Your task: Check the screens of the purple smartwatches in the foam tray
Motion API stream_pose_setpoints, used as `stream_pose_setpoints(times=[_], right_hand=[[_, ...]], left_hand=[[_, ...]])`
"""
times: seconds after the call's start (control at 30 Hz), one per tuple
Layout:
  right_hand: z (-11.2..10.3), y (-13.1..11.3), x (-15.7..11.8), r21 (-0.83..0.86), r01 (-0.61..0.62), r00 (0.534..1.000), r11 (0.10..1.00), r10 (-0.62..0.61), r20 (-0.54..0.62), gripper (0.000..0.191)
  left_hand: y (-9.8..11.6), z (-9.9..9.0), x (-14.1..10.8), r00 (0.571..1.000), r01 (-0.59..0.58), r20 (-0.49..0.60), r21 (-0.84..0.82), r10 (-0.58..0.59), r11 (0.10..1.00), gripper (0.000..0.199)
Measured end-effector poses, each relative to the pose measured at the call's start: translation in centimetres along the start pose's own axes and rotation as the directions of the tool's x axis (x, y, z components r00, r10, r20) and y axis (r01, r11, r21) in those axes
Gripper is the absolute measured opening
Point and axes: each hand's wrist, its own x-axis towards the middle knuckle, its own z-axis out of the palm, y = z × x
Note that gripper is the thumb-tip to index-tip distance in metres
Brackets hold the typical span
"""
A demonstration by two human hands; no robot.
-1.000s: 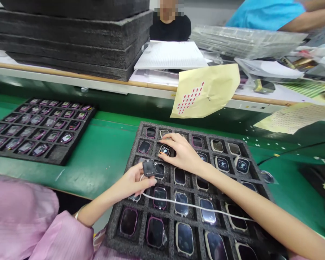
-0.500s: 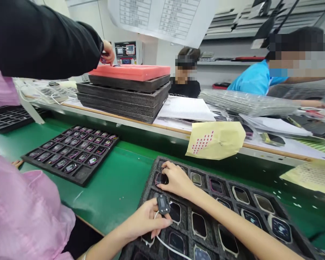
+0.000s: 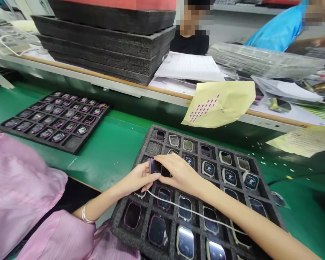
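Observation:
A dark-screened smartwatch body [image 3: 155,167] with a purple edge is held between my two hands over the foam tray [image 3: 148,147]. My right hand [image 3: 178,171] is closed on it from the right. On its left side my left hand [image 3: 139,177] is also closed, with a white cable [image 3: 176,204] running out from under its fingers across the tray. The small black device on that cable is hidden behind the watch and fingers. Strapless watch bodies fill most compartments, some with lit dials, such as a watch [image 3: 208,168]. One compartment near the upper left holds nothing.
A second black tray [image 3: 78,142] of purple-edged watch parts lies at left on the green bench [image 3: 113,144]. Behind, a shelf carries stacked foam trays [image 3: 105,47], papers [image 3: 189,66] and clear plastic trays [image 3: 260,59]. Yellow paper [image 3: 219,104] hangs from its edge. Two people are beyond.
My right hand has lifted the watch from the tray's upper-left corner area and brought it to the black device in my left hand. The view has tilted down; the black-sleeved arm is out of view.

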Motion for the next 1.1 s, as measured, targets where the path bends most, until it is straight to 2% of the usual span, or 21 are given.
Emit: stream_pose_setpoints(times=[0.13,0.3,0.5,0.77,1.1], right_hand=[[0.5,0.7,-0.6,0.017,0.046,0.995,0.999,-0.045,-0.093,0.041],[1.3,1.6,-1.1,0.038,0.075,0.987,0.996,-0.069,-0.145,0.039],[2.5,1.3,-0.7,0.139,0.095,0.948,0.986,-0.047,-0.314,0.038],[2.7,0.8,-0.4,0.294,0.047,0.975,0.955,0.02,-0.22,0.036],[3.2,1.0,-1.0,0.269,0.038,0.977,0.962,0.02,-0.211,0.04]], left_hand=[[-0.8,0.1,0.4,0.999,0.003,-0.049,-0.006,-0.003,1.0,0.046],[-1.5,-0.3,1.3,0.999,-0.03,-0.017,-0.054,0.029,0.998,0.05],[-1.3,-0.5,1.2,0.998,-0.054,-0.044,-0.062,0.051,0.997,0.051],[-0.2,0.0,0.1,0.996,-0.046,-0.082,-0.017,0.044,0.999,0.042],[-0.4,0.0,-0.3,0.997,0.007,-0.079,0.058,-0.003,0.998,0.043]])
